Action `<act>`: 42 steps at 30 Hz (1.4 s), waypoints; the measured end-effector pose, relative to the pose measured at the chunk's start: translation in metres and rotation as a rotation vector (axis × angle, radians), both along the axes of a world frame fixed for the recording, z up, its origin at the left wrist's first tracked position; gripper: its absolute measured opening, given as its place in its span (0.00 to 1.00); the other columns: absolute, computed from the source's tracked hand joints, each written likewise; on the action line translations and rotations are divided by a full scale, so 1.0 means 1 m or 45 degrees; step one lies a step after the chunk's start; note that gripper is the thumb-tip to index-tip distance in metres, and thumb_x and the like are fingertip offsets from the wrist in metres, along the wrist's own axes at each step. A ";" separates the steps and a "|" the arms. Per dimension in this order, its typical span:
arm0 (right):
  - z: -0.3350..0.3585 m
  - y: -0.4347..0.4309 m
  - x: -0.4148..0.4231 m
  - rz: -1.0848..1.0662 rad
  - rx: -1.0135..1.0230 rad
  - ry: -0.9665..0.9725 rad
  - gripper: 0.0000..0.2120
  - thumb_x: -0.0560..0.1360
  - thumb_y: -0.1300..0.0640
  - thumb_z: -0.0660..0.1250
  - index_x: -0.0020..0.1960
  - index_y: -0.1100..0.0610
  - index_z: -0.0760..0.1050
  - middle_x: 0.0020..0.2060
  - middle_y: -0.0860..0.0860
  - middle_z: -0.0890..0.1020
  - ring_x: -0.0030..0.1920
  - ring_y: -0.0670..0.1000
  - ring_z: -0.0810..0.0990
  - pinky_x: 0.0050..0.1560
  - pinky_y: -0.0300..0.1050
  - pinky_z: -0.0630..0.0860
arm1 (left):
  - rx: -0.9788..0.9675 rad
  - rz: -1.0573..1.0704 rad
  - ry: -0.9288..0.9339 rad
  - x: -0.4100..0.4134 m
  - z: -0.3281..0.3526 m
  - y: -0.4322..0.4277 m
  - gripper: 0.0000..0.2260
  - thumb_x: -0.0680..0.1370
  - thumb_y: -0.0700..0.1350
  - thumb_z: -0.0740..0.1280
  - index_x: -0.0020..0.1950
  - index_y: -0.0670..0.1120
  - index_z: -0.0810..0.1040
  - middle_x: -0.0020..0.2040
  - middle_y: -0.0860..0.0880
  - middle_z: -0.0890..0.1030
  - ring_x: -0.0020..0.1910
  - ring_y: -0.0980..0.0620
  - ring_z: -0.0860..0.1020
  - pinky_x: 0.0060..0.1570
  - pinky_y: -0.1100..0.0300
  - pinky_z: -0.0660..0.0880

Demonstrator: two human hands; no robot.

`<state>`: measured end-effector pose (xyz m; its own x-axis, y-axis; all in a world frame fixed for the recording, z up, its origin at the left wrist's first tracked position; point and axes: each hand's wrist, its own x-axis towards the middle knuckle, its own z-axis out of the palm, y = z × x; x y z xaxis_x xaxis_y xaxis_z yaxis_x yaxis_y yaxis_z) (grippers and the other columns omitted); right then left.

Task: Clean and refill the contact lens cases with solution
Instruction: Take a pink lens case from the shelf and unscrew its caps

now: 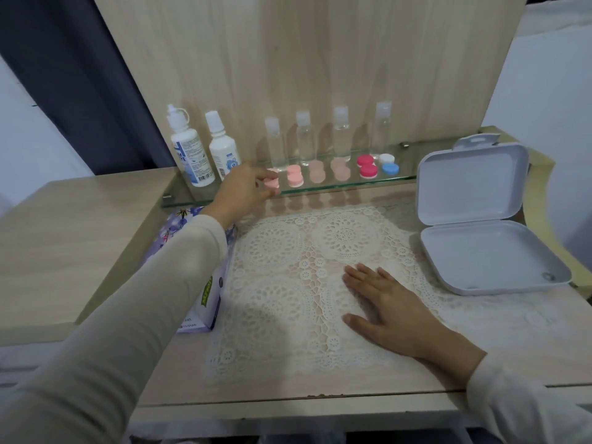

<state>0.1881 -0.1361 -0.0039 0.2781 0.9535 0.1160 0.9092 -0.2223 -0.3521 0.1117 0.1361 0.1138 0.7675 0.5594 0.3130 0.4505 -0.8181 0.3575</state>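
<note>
Several contact lens cases stand in a row on a glass shelf [397, 178] at the back. My left hand [242, 190] reaches to the leftmost one, a pale pink lens case [272, 183], with fingertips closed on it. Beside it sit another pink case [294, 176], two beige cases [317, 172], a magenta case [367, 166] and a white-and-blue case [389, 164]. Two white solution bottles [187, 149] stand at the shelf's left end. My right hand [389, 307] lies flat, fingers spread, on the lace mat [288, 251].
Several small clear bottles [304, 139] stand behind the cases. An open white plastic box [480, 238] lies at the right. A purple tissue box [205, 283] sits under my left forearm. A wooden panel rises behind the shelf.
</note>
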 end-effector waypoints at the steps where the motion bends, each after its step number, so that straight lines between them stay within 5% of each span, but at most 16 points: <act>1: 0.000 0.000 0.000 0.000 0.003 0.003 0.42 0.66 0.30 0.43 0.74 0.51 0.55 0.74 0.43 0.54 0.72 0.38 0.46 0.69 0.34 0.37 | 0.009 0.000 -0.012 0.000 -0.001 -0.001 0.16 0.72 0.47 0.71 0.59 0.46 0.78 0.57 0.44 0.77 0.44 0.54 0.71 0.46 0.65 0.65; 5: 0.001 0.001 0.000 0.004 0.008 0.006 0.41 0.66 0.30 0.43 0.74 0.50 0.55 0.74 0.43 0.54 0.72 0.38 0.45 0.69 0.33 0.37 | 0.026 -0.002 -0.076 0.000 -0.002 -0.005 0.13 0.72 0.43 0.71 0.56 0.42 0.80 0.53 0.44 0.80 0.42 0.55 0.71 0.42 0.70 0.63; 12: 0.000 0.000 0.001 0.005 0.023 0.008 0.41 0.66 0.30 0.44 0.74 0.50 0.56 0.74 0.43 0.55 0.72 0.38 0.46 0.69 0.34 0.37 | -0.063 0.005 -0.160 -0.012 0.000 -0.010 0.13 0.71 0.42 0.72 0.55 0.43 0.81 0.50 0.44 0.81 0.42 0.53 0.74 0.45 0.64 0.70; 17: 0.000 0.000 0.000 0.009 0.043 0.016 0.41 0.67 0.30 0.45 0.74 0.50 0.57 0.74 0.43 0.56 0.71 0.37 0.46 0.69 0.34 0.38 | -0.100 -0.158 -0.286 -0.030 0.007 -0.045 0.12 0.69 0.42 0.73 0.52 0.45 0.82 0.48 0.50 0.80 0.41 0.55 0.75 0.42 0.72 0.70; 20: 0.000 0.000 0.000 0.007 0.057 0.030 0.41 0.67 0.30 0.46 0.73 0.51 0.58 0.73 0.43 0.57 0.71 0.37 0.47 0.70 0.34 0.39 | -0.172 -0.263 -0.249 -0.041 -0.001 -0.076 0.12 0.70 0.41 0.73 0.53 0.45 0.81 0.49 0.51 0.79 0.43 0.53 0.77 0.46 0.64 0.74; 30: 0.001 -0.001 0.000 -0.001 0.123 0.116 0.43 0.64 0.31 0.53 0.73 0.54 0.61 0.73 0.46 0.60 0.72 0.39 0.52 0.71 0.36 0.42 | -0.421 -0.372 -0.045 -0.067 -0.080 -0.126 0.14 0.69 0.35 0.72 0.53 0.42 0.79 0.51 0.48 0.80 0.49 0.53 0.77 0.54 0.65 0.73; 35: 0.001 -0.001 0.000 0.003 0.154 0.142 0.44 0.63 0.31 0.54 0.73 0.54 0.60 0.73 0.46 0.61 0.70 0.37 0.51 0.68 0.31 0.40 | -0.433 -0.416 -0.074 -0.074 -0.091 -0.127 0.16 0.69 0.34 0.72 0.57 0.41 0.79 0.53 0.48 0.80 0.51 0.56 0.76 0.52 0.76 0.68; 39: 0.005 -0.005 -0.005 -0.054 0.302 0.135 0.36 0.68 0.39 0.64 0.71 0.56 0.64 0.69 0.50 0.69 0.70 0.48 0.64 0.70 0.40 0.56 | -0.366 -0.363 -0.060 -0.075 -0.093 -0.126 0.20 0.70 0.41 0.73 0.61 0.43 0.77 0.58 0.47 0.79 0.57 0.52 0.75 0.60 0.59 0.70; 42: 0.006 -0.010 -0.009 -0.090 0.490 0.071 0.29 0.69 0.43 0.65 0.63 0.60 0.73 0.58 0.53 0.79 0.58 0.52 0.77 0.58 0.45 0.73 | -0.344 -0.324 -0.031 -0.074 -0.096 -0.125 0.20 0.71 0.44 0.73 0.61 0.44 0.77 0.57 0.48 0.78 0.55 0.52 0.74 0.58 0.60 0.69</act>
<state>0.1789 -0.1462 0.0025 0.3575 0.8217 0.4439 0.8734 -0.1258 -0.4705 0.0377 0.0113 0.0177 0.8870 0.4164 0.1996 0.2336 -0.7775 0.5840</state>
